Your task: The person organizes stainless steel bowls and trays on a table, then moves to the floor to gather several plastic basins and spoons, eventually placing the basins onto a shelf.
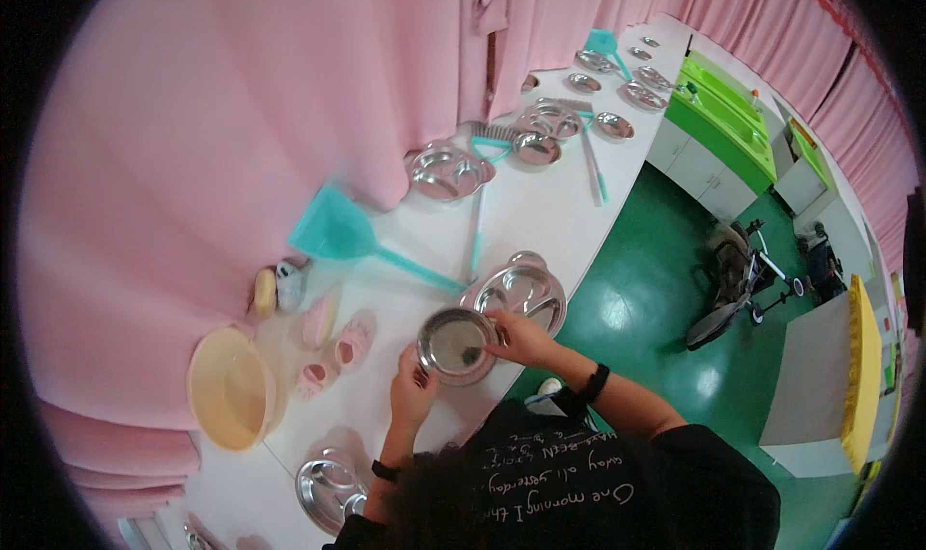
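Note:
A round, shiny steel bowl (451, 348) is held level over the white table, near its edge. On its left side the fingers of my left hand (413, 394) are closed around the rim. My right hand (521, 340) grips the opposite rim, its thumb reaching over the edge. Just beyond the bowl lies a divided steel plate (531, 290), partly hidden by the bowl. A turquoise dustpan (338, 230) lies on the table to the left, its handle ending near that plate. Pink children's shoes (333, 357) sit left of my left hand.
A peach plastic basin (231, 386) stands at the left beside the pink curtain. Another divided plate (330, 487) is near my left forearm. Farther along the table (550, 213) are more plates, bowls and turquoise-handled brushes. Right of it, a stroller (733, 275) stands on the green floor.

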Action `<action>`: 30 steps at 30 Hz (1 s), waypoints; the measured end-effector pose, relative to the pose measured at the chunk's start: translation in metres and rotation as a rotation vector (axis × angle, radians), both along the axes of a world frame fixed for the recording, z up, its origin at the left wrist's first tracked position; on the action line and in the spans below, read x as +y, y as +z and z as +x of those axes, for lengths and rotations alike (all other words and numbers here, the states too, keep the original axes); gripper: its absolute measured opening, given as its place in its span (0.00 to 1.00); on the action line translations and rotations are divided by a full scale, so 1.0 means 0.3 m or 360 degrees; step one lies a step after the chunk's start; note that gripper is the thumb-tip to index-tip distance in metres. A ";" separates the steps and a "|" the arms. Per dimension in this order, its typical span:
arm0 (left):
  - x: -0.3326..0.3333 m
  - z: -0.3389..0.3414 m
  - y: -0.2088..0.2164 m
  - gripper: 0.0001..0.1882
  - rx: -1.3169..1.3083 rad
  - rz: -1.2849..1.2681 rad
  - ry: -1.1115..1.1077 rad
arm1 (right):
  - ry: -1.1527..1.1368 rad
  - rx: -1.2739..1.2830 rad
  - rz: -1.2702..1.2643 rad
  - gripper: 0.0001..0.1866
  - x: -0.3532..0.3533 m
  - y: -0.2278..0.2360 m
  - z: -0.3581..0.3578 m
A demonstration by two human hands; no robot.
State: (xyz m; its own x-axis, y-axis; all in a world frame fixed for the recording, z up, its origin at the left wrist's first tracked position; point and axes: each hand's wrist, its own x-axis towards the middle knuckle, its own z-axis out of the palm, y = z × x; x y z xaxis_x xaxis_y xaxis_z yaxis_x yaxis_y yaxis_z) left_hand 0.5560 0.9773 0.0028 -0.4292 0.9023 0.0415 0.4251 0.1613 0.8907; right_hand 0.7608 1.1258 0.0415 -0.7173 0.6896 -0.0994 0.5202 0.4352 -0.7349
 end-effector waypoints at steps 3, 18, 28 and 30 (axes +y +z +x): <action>0.035 0.109 0.058 0.31 0.0012 0.0045 -0.0254 | -0.0057 0.0008 -0.0008 0.31 0.012 -0.013 0.142; 0.492 0.715 0.100 0.29 0.0140 -0.0143 -0.0788 | -0.0458 0.0084 -0.0073 0.32 0.254 0.038 0.861; 0.882 1.163 0.158 0.27 -0.0091 -0.0082 -0.0931 | -0.0697 0.0264 -0.0130 0.29 0.560 0.011 1.316; 0.929 1.172 0.176 0.29 -0.0064 -0.0085 -0.0870 | -0.0616 0.0273 -0.0122 0.27 0.629 0.027 1.322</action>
